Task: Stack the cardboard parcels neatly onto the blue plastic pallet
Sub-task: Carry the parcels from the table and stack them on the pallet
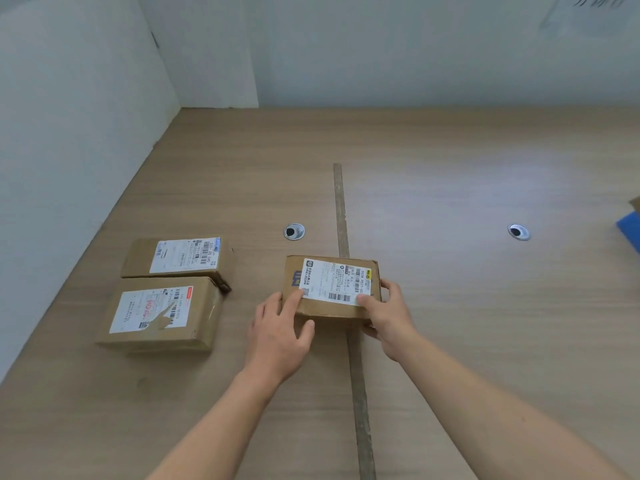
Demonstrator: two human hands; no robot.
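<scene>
A cardboard parcel (329, 271) with a white shipping label lies at the middle of the wooden table. My left hand (280, 334) grips its near left corner, fingers on top and thumb against the front side. My right hand (388, 313) grips its right end, thumb on the label and fingers round the far side. Two more labelled parcels lie side by side to the left, one nearer (159, 313) and one behind it (180, 256). A corner of the blue pallet (630, 230) shows at the right edge of the frame.
The wooden table (450, 306) has a dark seam strip (341, 209) running front to back under the held parcel. Two round cable grommets (293, 231) (518, 232) sit in it. White walls (69, 133) close the left side and the back.
</scene>
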